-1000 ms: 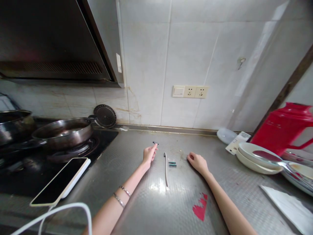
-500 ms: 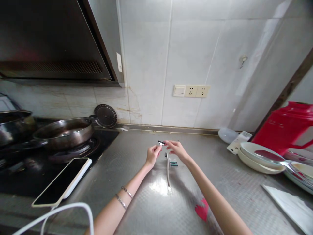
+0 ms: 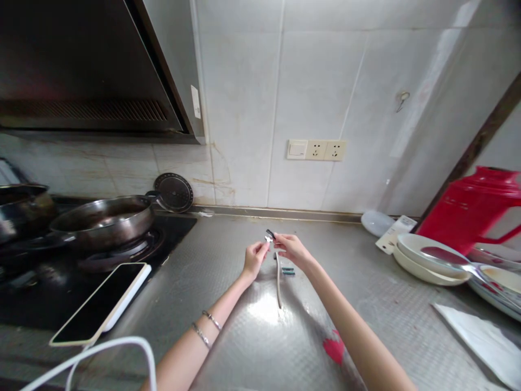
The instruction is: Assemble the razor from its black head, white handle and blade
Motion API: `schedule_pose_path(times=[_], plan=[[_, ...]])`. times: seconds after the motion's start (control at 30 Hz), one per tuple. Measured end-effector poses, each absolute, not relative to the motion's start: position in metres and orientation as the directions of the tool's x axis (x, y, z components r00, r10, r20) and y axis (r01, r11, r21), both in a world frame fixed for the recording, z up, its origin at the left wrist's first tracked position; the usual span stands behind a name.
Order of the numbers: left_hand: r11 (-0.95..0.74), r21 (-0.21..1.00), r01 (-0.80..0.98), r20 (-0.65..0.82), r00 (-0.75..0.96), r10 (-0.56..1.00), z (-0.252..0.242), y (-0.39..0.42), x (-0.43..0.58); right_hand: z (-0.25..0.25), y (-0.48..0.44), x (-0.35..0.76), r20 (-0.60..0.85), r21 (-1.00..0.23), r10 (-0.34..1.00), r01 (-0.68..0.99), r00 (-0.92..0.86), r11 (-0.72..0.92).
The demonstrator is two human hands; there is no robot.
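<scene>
Above the metal counter (image 3: 228, 336), my left hand (image 3: 254, 262) pinches a small white piece (image 3: 268, 239), too tiny to name. My right hand (image 3: 293, 250) holds a small black piece (image 3: 270, 234) between thumb and fingers. The two pieces meet or nearly meet; contact cannot be made out. Just below the hands lies a thin pale grey rod or cable length (image 3: 279, 285) with a dark end. Beside it, under my right hand, are small dark green strips (image 3: 288, 271).
A phone (image 3: 101, 301) with a white cable (image 3: 122, 342) lies at the left, by the stove with a steel pan (image 3: 106, 220). At the right stand a red jug (image 3: 468, 212), stacked dishes (image 3: 431, 271) and a white folded sheet (image 3: 480, 339). Wall sockets (image 3: 325, 150) are behind.
The black piece has tilted from lying almost level to slanting, its free end pointing up and left. My right fingers have drawn in more closely around it. The left hand stays nearly still.
</scene>
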State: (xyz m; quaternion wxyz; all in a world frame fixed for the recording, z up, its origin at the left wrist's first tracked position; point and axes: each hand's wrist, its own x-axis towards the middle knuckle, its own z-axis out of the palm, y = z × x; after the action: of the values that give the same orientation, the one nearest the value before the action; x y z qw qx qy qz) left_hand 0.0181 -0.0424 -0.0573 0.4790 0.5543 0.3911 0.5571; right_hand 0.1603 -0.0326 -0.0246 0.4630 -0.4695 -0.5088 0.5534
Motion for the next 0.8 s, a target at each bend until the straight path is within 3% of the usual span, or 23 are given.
schedule_pose_path(times=[0.1,0.23,0.53,0.8], plan=[[-0.228,0.967,-0.111,0.235,0.064,0.970,-0.056,-0.043,0.018,-0.030,-0.019,0.161,0.024,-0.976,0.999,0.215,-0.028,0.030],[-0.208,0.964,-0.164,0.217,0.034,0.976,-0.050,-0.043,0.016,-0.043,0.006,0.158,0.146,-0.779,0.989,0.619,0.026,0.099],[-0.176,0.966,-0.190,0.183,0.017,0.983,-0.044,-0.040,0.012,-0.063,0.027,0.141,0.149,-0.602,0.989,0.794,0.011,0.082],[-0.177,0.965,-0.193,0.185,0.022,0.982,-0.045,-0.040,0.014,-0.044,0.017,0.161,0.149,-0.523,0.987,0.852,0.067,0.022]])
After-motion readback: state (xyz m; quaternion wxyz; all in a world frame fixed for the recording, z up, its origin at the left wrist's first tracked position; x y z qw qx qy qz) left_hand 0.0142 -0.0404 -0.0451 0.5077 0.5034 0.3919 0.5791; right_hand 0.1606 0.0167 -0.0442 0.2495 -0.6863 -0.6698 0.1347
